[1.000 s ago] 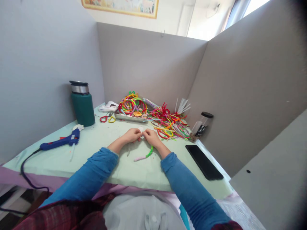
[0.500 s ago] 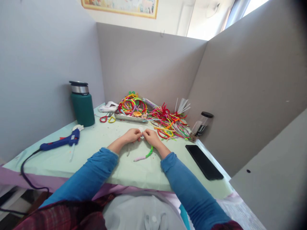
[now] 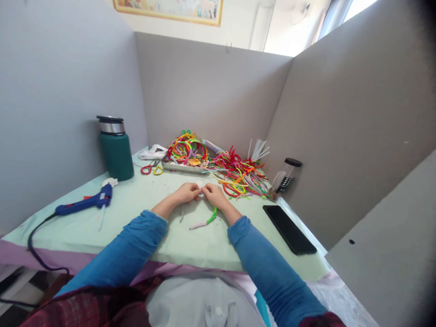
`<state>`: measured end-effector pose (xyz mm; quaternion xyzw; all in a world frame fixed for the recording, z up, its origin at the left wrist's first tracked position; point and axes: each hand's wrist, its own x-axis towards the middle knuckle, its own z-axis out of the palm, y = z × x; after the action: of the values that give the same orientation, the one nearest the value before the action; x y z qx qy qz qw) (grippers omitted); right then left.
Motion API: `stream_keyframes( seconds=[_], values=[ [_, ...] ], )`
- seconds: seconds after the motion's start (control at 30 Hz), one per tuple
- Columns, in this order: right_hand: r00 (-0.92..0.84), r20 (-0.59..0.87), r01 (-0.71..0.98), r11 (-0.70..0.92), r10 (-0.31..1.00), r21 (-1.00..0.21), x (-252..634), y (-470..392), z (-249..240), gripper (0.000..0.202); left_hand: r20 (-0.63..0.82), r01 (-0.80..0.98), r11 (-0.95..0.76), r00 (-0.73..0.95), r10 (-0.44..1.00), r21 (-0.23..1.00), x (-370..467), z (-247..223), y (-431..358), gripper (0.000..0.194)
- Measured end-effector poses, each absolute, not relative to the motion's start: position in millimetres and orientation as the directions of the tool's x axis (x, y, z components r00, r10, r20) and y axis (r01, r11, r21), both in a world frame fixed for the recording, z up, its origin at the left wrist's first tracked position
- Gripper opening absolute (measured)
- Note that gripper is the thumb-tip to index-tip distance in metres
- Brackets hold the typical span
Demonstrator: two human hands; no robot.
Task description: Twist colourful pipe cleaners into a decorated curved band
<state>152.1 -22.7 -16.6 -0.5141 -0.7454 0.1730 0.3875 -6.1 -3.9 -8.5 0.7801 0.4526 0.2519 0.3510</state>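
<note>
My left hand (image 3: 186, 192) and my right hand (image 3: 214, 194) meet fingertip to fingertip over the middle of the pale green tabletop. Both hands are closed in a pinch around a small whitish piece (image 3: 200, 184), mostly hidden by the fingers. A green and pale pink fuzzy stem (image 3: 211, 218) curves out below my right hand and lies on the table. Whether it joins the piece between my fingers cannot be seen. Just below my left hand is a thin greyish strip (image 3: 181, 216).
A blue glue gun (image 3: 86, 202) and green bottle (image 3: 116, 155) stand left. Scissors (image 3: 146, 170), a metal tray (image 3: 185, 168) of coloured rings and a pile of fuzzy stems (image 3: 238, 170) lie behind. A black phone (image 3: 289, 229) and clear container (image 3: 287, 177) are right.
The whole view has shifted very slightly. My hands keep nearly the same pinched pose, and the objects on the table have not visibly moved.
</note>
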Motion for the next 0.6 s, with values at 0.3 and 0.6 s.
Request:
stream_keyframes(
  seconds=[0.3, 0.6],
  values=[
    [-0.166, 0.397, 0.638, 0.405, 0.903, -0.655, 150.9, -22.7, -16.5, 0.022, 0.072, 0.545, -0.342, 0.456, 0.887, 0.766, -6.7, -9.1, -3.4, 0.024],
    [-0.174, 0.408, 0.635, 0.418, 0.896, -0.649, 151.2, -20.1, -19.0, 0.023, 0.079, 0.548, -0.355, 0.462, 0.883, 0.757, -6.1, -8.0, -4.6, 0.025]
  ],
)
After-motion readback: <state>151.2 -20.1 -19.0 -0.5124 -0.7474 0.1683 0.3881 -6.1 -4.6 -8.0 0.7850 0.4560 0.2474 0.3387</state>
